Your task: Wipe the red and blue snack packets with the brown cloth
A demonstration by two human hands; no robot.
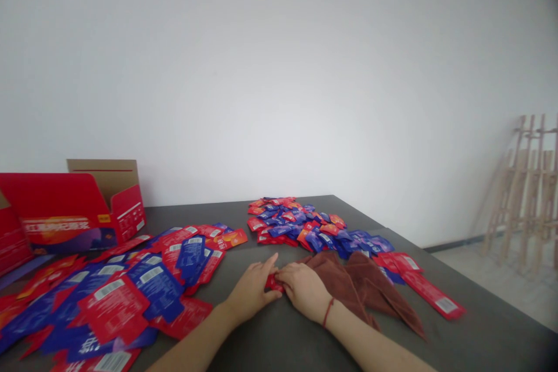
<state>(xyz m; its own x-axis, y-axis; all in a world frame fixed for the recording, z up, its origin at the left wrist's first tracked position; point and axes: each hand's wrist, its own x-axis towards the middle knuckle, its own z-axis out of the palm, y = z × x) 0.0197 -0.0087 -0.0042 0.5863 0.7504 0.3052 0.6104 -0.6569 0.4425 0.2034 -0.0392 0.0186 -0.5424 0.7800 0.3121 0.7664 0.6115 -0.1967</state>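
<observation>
A small red packet (273, 283) lies low over the dark table (270, 331), mostly covered by my two hands. My left hand (251, 290) is beside it, thumb and index finger spread apart around its left edge. From the right, my right hand (301, 289) has its fingers bent over the packet and closed on it. A red cord circles my right wrist. Just beyond that hand spreads a crumpled brown cloth (349, 282). How much of the packet is folded or flat is hidden by the fingers.
Large red and blue sachets (131, 290) lie heaped at left, before an open red cardboard box (65, 209). Farther back is a pile of small red and blue packets (296, 224). A long red sachet (429, 290) lies near the right edge. Wooden easels (523, 197) stand beyond.
</observation>
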